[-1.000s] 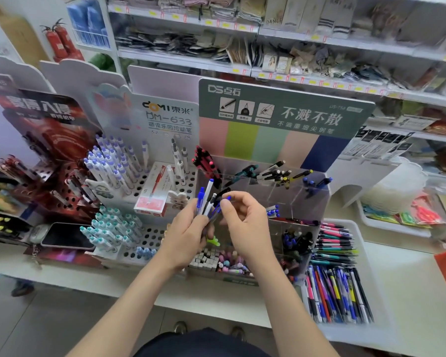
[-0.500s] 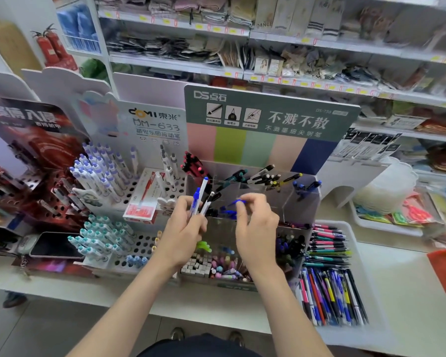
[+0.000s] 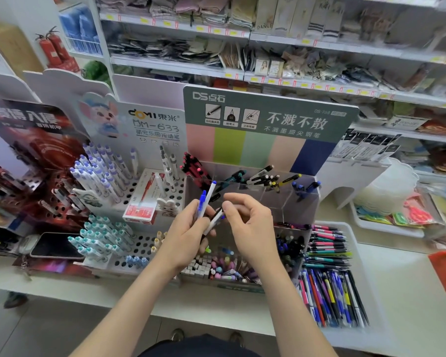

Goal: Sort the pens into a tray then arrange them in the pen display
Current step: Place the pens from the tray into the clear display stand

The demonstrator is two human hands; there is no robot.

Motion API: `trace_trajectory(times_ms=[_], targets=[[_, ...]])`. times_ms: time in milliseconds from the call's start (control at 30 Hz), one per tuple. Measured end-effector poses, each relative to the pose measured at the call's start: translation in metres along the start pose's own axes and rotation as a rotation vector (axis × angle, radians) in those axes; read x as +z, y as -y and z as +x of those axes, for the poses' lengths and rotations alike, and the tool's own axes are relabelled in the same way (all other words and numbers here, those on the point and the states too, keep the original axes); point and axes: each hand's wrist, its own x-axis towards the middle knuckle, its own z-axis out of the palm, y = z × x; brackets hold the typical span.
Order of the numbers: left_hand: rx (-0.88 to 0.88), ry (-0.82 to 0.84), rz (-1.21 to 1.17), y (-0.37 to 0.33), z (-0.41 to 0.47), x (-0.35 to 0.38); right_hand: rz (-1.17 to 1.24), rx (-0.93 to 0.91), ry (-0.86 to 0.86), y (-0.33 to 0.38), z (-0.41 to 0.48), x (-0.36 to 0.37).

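Observation:
My left hand [image 3: 188, 235] is shut on a small bunch of pens [image 3: 207, 202], a blue one and a white one with a blue top standing up out of the fist. My right hand [image 3: 251, 222] pinches the lower white-and-black pen [image 3: 216, 220] of that bunch with thumb and forefinger. Both hands are in front of the clear pen display [image 3: 281, 199] under a green sign. Its slots hold red, teal, black, yellow-tipped and blue pens. A white tray [image 3: 355, 243] at the right holds several sorted pens lying in rows.
To the left stand a white peg display of purple-topped pens [image 3: 101, 173] and teal-topped pens [image 3: 98, 240], with a red box [image 3: 142, 202] and a phone [image 3: 54, 246]. A bin of erasers [image 3: 216, 269] lies under my hands. A white basket [image 3: 386, 228] sits at the far right, with stocked shelves behind.
My right hand drew a blue pen away from the bunch toward the display, then came back and now pinches another pen. The bunch in my left hand looks smaller.

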Motion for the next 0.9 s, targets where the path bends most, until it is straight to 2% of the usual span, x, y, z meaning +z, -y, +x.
trace_trajectory(times_ms=[67,167,267,367,433,533,633,667,733,800,900], targets=[[0.008,-0.022,0.020,0.002,0.001,0.000,0.074,0.003,-0.081,0.001,-0.001,-0.005],[0.010,-0.020,0.025,0.003,0.002,0.001,0.149,-0.104,-0.351,0.009,-0.003,-0.013],[0.027,0.003,0.001,-0.006,0.004,0.007,0.103,-0.306,-0.672,0.022,0.002,-0.026],[0.014,0.025,-0.028,-0.017,0.008,0.016,-0.036,-0.495,-0.800,0.024,0.016,-0.039],[-0.020,0.031,-0.055,-0.023,0.013,0.021,-0.164,-0.550,-0.754,0.017,0.029,-0.044],[-0.049,0.050,-0.066,-0.029,0.017,0.027,-0.390,-0.587,-0.565,-0.003,0.048,-0.045],[-0.051,0.061,-0.075,-0.034,0.016,0.030,-0.739,-0.443,-0.509,-0.020,0.056,-0.040],[-0.055,0.063,-0.081,-0.035,0.015,0.030,-0.782,-0.397,-0.518,-0.022,0.055,-0.039],[-0.057,0.062,-0.083,-0.035,0.013,0.030,-0.706,-0.418,-0.541,-0.018,0.048,-0.038],[-0.043,0.066,-0.061,-0.033,0.011,0.029,-0.467,-0.464,-0.483,-0.008,0.034,-0.035],[-0.003,0.099,-0.020,-0.029,0.007,0.029,-0.080,-0.244,-0.220,0.008,0.010,-0.025]])
